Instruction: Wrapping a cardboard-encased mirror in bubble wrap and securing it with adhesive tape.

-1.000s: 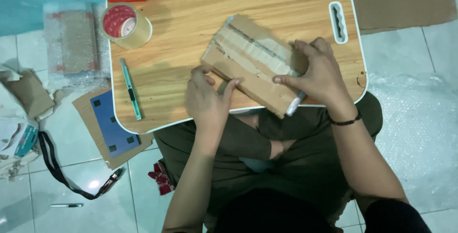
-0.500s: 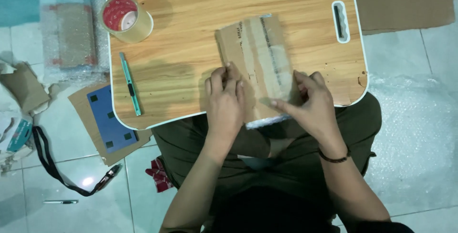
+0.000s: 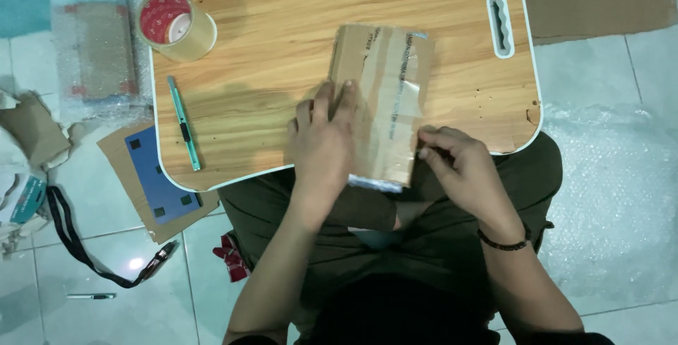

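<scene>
Two hands on parcel (image 3: pixel 381 98); tape roll (image 3: pixel 175 26), cutter (image 3: pixel 184 133) well clear.

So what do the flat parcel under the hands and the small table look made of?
The parcel looks like brown cardboard, matte, with glossy clear tape strips catching the light. The table shows a wood-grain top, possibly laminate, with a white edge. The left hand presses on the parcel; the right hand is at its lower right edge.

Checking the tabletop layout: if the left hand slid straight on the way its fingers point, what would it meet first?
The left hand lies flat on the cardboard parcel, fingers pointing to the table's far edge. Past the parcel's left top corner, only bare wooden table shows; the way looks free.
</scene>
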